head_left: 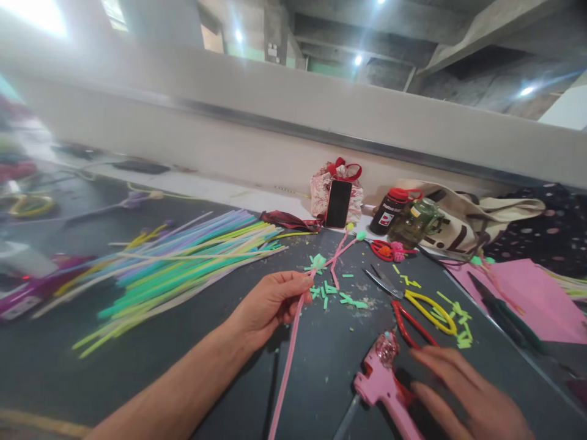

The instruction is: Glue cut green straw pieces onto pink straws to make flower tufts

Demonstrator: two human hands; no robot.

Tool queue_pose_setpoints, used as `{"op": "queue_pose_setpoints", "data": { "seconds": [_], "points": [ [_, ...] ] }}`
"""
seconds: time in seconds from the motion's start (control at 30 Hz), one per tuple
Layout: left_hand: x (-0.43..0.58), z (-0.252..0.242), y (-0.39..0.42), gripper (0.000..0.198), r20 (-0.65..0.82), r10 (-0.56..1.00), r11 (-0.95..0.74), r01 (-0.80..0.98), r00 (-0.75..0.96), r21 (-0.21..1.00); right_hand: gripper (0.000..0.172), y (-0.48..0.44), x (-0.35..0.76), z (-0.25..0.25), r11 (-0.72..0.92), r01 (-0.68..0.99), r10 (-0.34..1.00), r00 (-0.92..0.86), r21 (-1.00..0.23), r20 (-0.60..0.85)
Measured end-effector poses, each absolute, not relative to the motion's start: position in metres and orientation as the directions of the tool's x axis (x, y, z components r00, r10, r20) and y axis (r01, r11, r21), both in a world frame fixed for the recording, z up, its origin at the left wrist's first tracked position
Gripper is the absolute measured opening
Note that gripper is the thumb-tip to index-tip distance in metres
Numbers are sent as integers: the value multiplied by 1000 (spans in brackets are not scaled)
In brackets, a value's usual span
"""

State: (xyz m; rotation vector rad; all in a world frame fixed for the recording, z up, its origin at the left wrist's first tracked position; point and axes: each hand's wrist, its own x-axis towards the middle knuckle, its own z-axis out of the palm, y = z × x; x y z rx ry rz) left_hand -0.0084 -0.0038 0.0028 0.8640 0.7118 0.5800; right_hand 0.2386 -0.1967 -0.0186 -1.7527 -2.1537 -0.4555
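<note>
My left hand pinches a long pink pipe cleaner near its upper end. Mint-green short pieces cluster at that tip, like a small flower; whether all are attached I cannot tell. My right hand, slightly blurred, has its fingers stretched out and apart beside a pink hot glue gun. Its fingertips are close to the red-handled pliers; contact is unclear. Cut mint-green bits lie just beyond my left hand. Two finished-looking pink stems with yellow and green tips lie further back.
Many coloured pipe cleaners spread at left. Yellow-handled scissors and yellow-green bits lie at right, near pink paper and dark-handled cutters. A phone, bottles and a canvas bag stand along the wall.
</note>
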Motion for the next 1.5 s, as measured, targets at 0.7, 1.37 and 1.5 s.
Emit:
{"op": "queue_pose_setpoints", "data": {
  "seconds": [0.7, 1.37, 1.5],
  "points": [
    [-4, -3, -9, 23, -282, 706, 492, -164, 650, 855, 17, -36, 213, 4, 192, 960, 976, -209, -202, -67],
    [3, -2, -15, 20, -218, 850, 405, -331, 479, 852, 12, -47, 153, 40, 92, 695, 992, -123, -713, 8],
    [2, -1, -15, 18, -180, 868, 377, -377, 463, 846, 11, -47, 152, 39, -75, 487, 992, -49, -870, -113]
  ]
}}
